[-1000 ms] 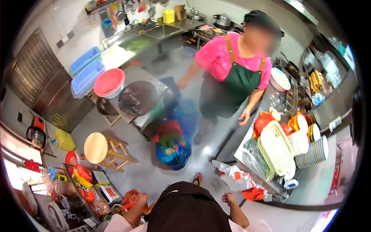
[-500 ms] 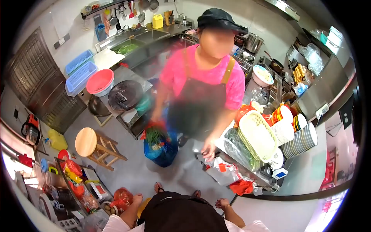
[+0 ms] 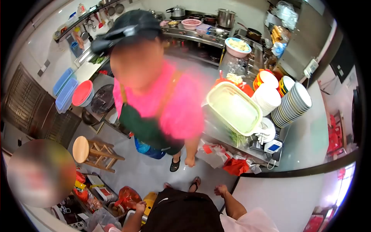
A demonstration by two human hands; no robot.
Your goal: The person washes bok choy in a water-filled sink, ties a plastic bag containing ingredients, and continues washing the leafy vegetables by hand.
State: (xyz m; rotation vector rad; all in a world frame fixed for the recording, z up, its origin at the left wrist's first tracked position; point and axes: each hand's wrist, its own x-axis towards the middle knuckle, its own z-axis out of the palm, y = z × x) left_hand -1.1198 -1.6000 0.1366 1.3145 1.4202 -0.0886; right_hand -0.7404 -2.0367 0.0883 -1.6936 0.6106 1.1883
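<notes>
My left hand hangs at my side with its fingers curled in and nothing visible in them. Close to it are a red plastic bag and a yellow object that I cannot identify. On the other side, my right hand is held out low, empty, its fingers loosely apart. It is near the white panel without clearly touching it. Between my hands is my dark apron. A person in a pink shirt and dark apron stands in front of me, one hand hanging low.
To the right, a metal counter holds a pale green basket, stacked bowls and greens. Red and white bags hang at its edge. A wooden stool stands left. Behind the person is a blue bag. A blurred patch covers the lower left.
The person in pink has come closer and moved left in view. The bundle of greens at their hand is no longer visible. My view has turned rightward, and my right hand appears higher.
</notes>
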